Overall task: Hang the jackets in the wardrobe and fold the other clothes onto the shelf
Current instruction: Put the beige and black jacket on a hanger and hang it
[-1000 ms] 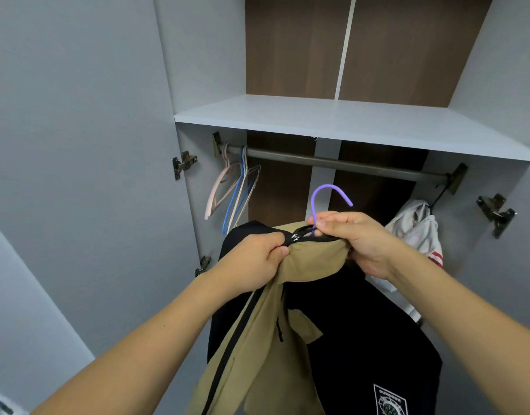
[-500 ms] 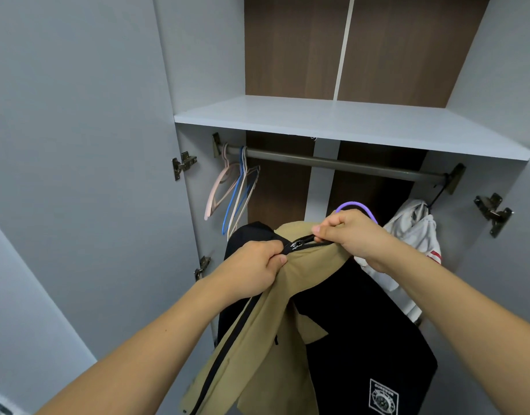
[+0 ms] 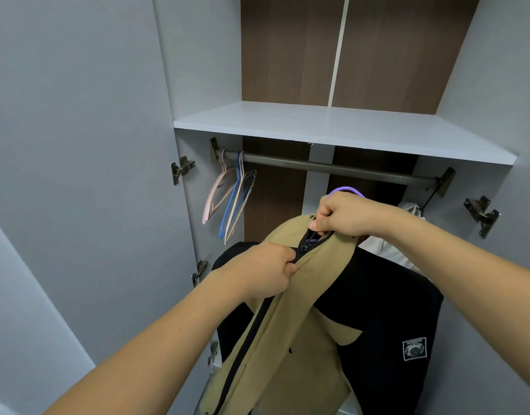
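Now the right hand's fingers [image 3: 320, 224] are pinching together on the collar of the tan and black zip-front fabric jacket [image 3: 287, 324], w/ the thumb pressing the cloth right at the zip top, while the left hand's fingers [image 3: 287, 266] are curling tight round the zip edge just below. A sec ago the purple plastic hanger hook [image 3: 346, 190] was standing tall and clear above the right hand [image 3: 347, 215]; now it's lying turned and mostly hiding behind the knuckles, only a thin arc showing. The right hand is also sitting higher and further right vs. then, nearer the dark metal wardrobe rail [image 3: 332, 169]. The left hand [image 3: 260, 271] is staying about where it was on the zip.

Judging by that, the hanger is already inside the jacket's shoulders and the person is doing up or squaring the neck before hooking it on; hook isn't on the rail yet, so this jacket isn't hung.

The jacket is hanging in mid-air in front of the open wardrobe, below the rail, held up by both hands. It's soft and limp: tan front panel folding over itself, black zip tape running down it, black side w/ a small white square patch [image 3: 414, 348]. Looks floppy, so prob. slides off the hanger if the neck isn't secured.
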{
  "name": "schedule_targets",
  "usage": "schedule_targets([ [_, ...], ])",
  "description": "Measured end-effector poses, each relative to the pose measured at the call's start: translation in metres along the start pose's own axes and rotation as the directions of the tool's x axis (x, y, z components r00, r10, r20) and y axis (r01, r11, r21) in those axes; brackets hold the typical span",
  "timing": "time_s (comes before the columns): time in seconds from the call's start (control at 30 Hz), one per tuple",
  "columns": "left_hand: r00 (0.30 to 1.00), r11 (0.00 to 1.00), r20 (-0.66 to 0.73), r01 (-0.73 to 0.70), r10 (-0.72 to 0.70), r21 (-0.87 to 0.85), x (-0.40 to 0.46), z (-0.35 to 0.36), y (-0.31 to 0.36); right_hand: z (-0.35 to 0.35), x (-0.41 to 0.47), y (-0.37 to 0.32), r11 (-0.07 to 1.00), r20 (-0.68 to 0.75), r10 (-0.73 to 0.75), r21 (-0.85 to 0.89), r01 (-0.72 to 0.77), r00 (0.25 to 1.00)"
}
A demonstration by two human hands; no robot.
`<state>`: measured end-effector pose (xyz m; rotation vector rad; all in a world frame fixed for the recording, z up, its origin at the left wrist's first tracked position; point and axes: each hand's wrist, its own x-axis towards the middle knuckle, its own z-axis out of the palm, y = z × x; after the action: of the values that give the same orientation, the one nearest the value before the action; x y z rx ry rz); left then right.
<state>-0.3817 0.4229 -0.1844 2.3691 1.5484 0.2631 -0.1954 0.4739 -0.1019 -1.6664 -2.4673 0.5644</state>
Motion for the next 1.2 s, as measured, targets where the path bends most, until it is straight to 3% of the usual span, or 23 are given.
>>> schedule_targets([
  [0.3, 0.999, 0.997, 0.035, -0.005, 0.008, -0.082, -0.013, 0.014, -0.005, -0.002, 0.009, 0.016, 0.998, -0.101, 0.069, -0.003, -0.070, 0.993],
  [0.53, 0.998, 0.999, 0.056, -0.028, 0.031, -0.037, -0.021, 0.031, -0.009, -0.007, 0.014, 0.023, 0.980, -0.142, 0.150, 0.150, -0.128, 0.978],
  [0.7, 0.969, 0.993, 0.235, 0.050, -0.073, 0.103, -0.007, 0.020, -0.012, 0.006, 0.017, 0.007, 0.981, -0.163, 0.103, 0.180, -0.073, 0.981],
  [0.77, 0.966, 0.996, 0.241, 0.084, -0.091, 0.041, 0.004, 0.008, -0.012, 0.006, 0.020, -0.004, 0.966, -0.189, 0.125, 0.247, -0.076, 0.974],
  [0.83, 0.993, 0.979, 0.015, 0.117, -0.117, -0.169, 0.015, -0.010, -0.018, 0.002, 0.022, -0.010, 0.885, -0.230, 0.192, 0.461, -0.067, 0.954],
  [0.9, 0.942, 0.957, -0.270, 0.130, -0.201, -0.258, 0.032, -0.026, -0.032, -0.005, 0.022, -0.012, 0.712, -0.262, 0.226, 0.701, 0.025, 0.938],
  [0.93, 0.916, 0.950, -0.314, 0.171, -0.250, -0.260, 0.041, -0.032, -0.041, -0.008, 0.022, -0.013, 0.641, -0.281, 0.234, 0.764, 0.070, 0.931],
  [0.97, 0.910, 0.935, -0.276, 0.239, -0.310, -0.262, 0.050, -0.037, -0.050, -0.009, 0.022, -0.014, 0.591, -0.294, 0.238, 0.800, 0.102, 0.926],
  [1.03, 0.916, 0.881, -0.060, 0.361, -0.396, -0.307, 0.065, -0.035, -0.065, -0.007, 0.024, -0.017, 0.511, -0.300, 0.233, 0.847, 0.146, 0.925],
  [1.1, 0.928, 0.859, 0.096, 0.370, -0.360, -0.353, 0.070, -0.023, -0.072, -0.004, 0.027, -0.017, 0.417, -0.290, 0.238, 0.892, 0.172, 0.927],
  [1.2, 0.967, 0.878, -0.030, 0.217, -0.253, -0.426, 0.070, 0.006, -0.080, -0.001, 0.033, -0.009, 0.293, -0.279, 0.286, 0.936, 0.194, 0.917],
])
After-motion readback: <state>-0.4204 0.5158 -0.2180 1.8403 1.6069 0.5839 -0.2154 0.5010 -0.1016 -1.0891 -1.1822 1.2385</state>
